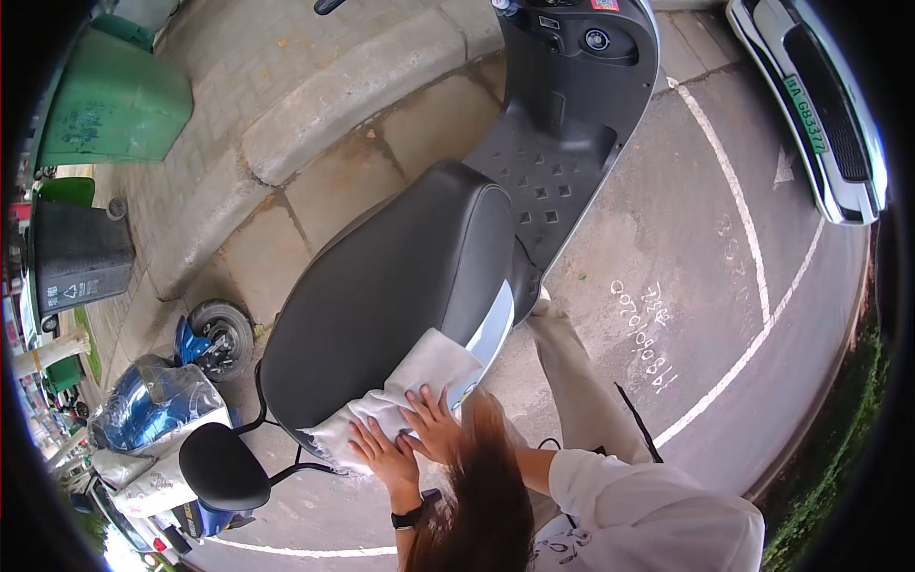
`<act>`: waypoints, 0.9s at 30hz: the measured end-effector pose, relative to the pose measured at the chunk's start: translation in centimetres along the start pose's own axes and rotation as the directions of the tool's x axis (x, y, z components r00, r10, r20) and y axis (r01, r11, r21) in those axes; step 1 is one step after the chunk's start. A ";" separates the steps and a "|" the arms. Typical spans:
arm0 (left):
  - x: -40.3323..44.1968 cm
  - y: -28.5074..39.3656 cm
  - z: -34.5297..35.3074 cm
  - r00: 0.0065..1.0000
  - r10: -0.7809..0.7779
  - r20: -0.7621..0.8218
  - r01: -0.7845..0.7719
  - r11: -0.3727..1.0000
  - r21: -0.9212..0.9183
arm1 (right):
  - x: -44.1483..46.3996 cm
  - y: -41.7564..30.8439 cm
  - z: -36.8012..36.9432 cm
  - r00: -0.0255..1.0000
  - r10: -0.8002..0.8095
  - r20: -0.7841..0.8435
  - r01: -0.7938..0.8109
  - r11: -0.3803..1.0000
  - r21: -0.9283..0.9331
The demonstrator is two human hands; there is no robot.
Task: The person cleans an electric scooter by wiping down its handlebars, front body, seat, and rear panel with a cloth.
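Observation:
A light grey-white cloth lies bunched over the near side of a black scooter seat. My left hand, with a dark watch at its wrist, rests on the cloth's lower part, fingers spread flat. Close beside it, my right hand presses the cloth with its fingers stretched out. Neither hand is wrapped around anything. Long hair hides part of the right wrist. The scooter's black backrest is to the left of the hands, and its footboard extends away at the upper right.
A second scooter with plastic-covered blue parts stands at the left. Green and dark grey bins stand on the pavement beyond the stone curb. A white car is at the upper right, near white painted ground lines.

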State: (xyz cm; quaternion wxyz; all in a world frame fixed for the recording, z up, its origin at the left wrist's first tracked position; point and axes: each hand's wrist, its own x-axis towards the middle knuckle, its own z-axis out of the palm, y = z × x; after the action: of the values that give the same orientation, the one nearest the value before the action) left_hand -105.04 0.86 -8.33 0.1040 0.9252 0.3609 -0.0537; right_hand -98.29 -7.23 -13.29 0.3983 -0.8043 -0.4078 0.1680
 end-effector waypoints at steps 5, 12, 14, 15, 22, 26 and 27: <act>-2.5 -9.4 -1.5 0.997 0.059 -0.056 -0.060 0.998 -0.017 | -0.5 -7.0 6.3 0.999 -0.026 -0.021 0.025 0.998 -0.051; -0.6 -12.2 -3.1 0.995 0.095 -0.002 -0.095 0.992 -0.085 | 2.3 -8.8 5.7 0.999 0.033 -0.037 -0.036 0.994 -0.101; 0.6 -11.1 -2.9 0.986 0.163 0.023 -0.162 0.986 -0.039 | 2.9 -7.8 4.8 0.992 0.088 -0.088 -0.094 0.993 -0.066; 1.2 -10.3 -2.8 0.979 0.200 0.041 -0.200 0.980 0.010 | 3.1 -7.1 4.1 0.986 0.122 -0.117 -0.125 0.992 -0.024; 6.9 0.9 0.7 0.965 0.259 -0.039 -0.250 0.955 0.159 | 5.6 1.7 -2.0 0.913 0.185 -0.364 -0.193 0.981 0.012; 10.0 7.0 2.5 0.904 0.417 -0.090 -0.400 0.902 0.161 | 6.9 8.8 -6.1 0.884 0.194 -0.425 -0.172 0.981 0.089; 10.6 8.4 2.8 0.877 0.474 -0.084 -0.450 0.869 0.204 | 7.0 10.6 -6.8 0.887 0.202 -0.415 -0.189 0.979 0.071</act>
State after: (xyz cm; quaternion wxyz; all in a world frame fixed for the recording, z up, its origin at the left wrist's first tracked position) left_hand -91.62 1.10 -11.57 0.0066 0.9917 0.1286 0.0016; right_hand -84.47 -8.79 -16.89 0.4694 -0.8525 -0.2270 0.0361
